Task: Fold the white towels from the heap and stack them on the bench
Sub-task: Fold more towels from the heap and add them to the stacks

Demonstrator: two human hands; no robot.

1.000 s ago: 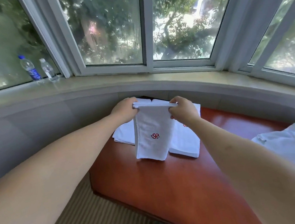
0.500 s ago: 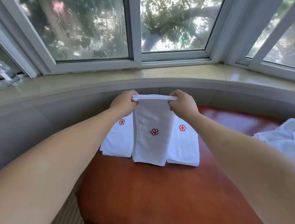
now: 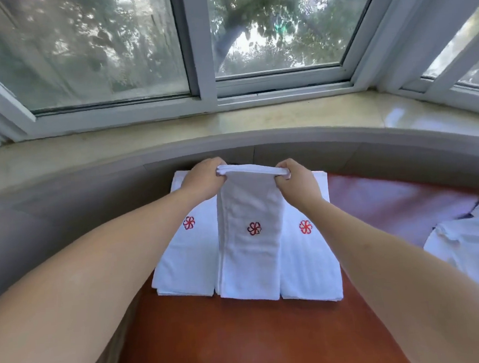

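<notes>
Over the bare red tabletop [image 3: 246, 340] the folded towel [image 3: 249, 238] had come lower and nearer the two stacks [image 3: 309, 262], nearly placed. Left hand [image 3: 203, 181] and right hand [image 3: 296, 182] pinched its top edge in curled fingers; the heap [image 3: 475, 247] waited.

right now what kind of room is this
Probably a hotel room or its linen area: a bay window with a stone sill, a red-brown bench, and matching white towels with a red logo.
</notes>
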